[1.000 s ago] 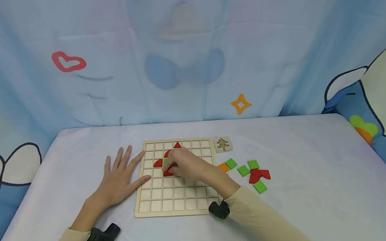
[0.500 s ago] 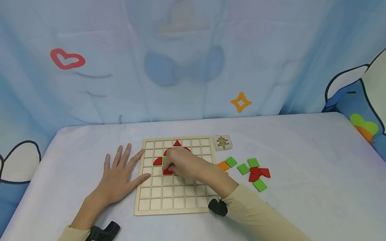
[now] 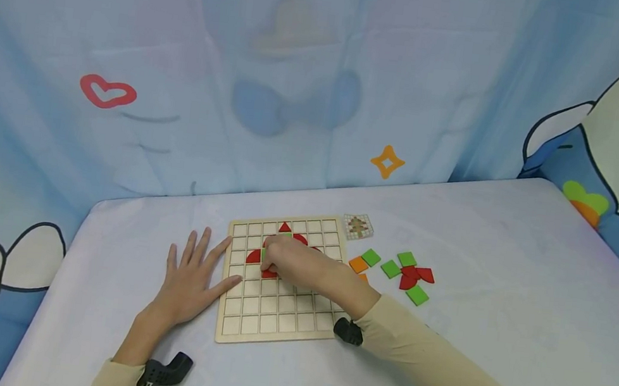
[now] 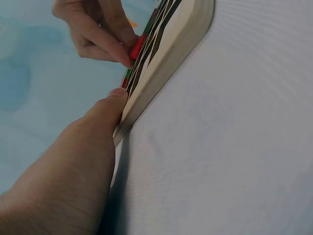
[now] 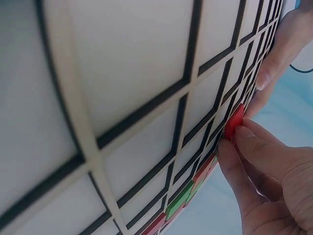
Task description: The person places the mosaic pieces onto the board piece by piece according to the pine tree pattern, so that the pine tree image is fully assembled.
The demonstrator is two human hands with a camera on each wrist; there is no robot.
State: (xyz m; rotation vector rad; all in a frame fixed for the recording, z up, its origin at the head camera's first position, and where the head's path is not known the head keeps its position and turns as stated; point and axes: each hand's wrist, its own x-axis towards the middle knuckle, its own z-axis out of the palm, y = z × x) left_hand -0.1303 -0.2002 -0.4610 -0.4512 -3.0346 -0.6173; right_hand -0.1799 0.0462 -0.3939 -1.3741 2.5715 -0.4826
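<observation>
A wooden grid board (image 3: 294, 325) lies on the table, with red and green pieces in its upper cells. My right hand (image 3: 301, 265) is over it; in the right wrist view its thumb and fingers (image 5: 230, 142) pinch a red piece (image 5: 234, 121) at the grid. The same red piece (image 4: 137, 48) shows in the left wrist view. My left hand (image 3: 184, 287) is spread flat at the board's left side, its thumb (image 4: 115, 100) touching the edge. A red triangle (image 3: 285, 227) sits near the board's top; the right hand hides some cells.
Right of the board lie loose green squares (image 3: 417, 295), orange squares (image 3: 358, 264) and red pieces (image 3: 407, 282). A small pattern card (image 3: 358, 227) lies by the board's upper right corner. A printed blue curtain (image 3: 298, 90) hangs behind the table.
The head view has shifted slightly. Both hands stay in nearly the same place; the right hand has turned a little, and more of the orange pieces shows beside its wrist.
</observation>
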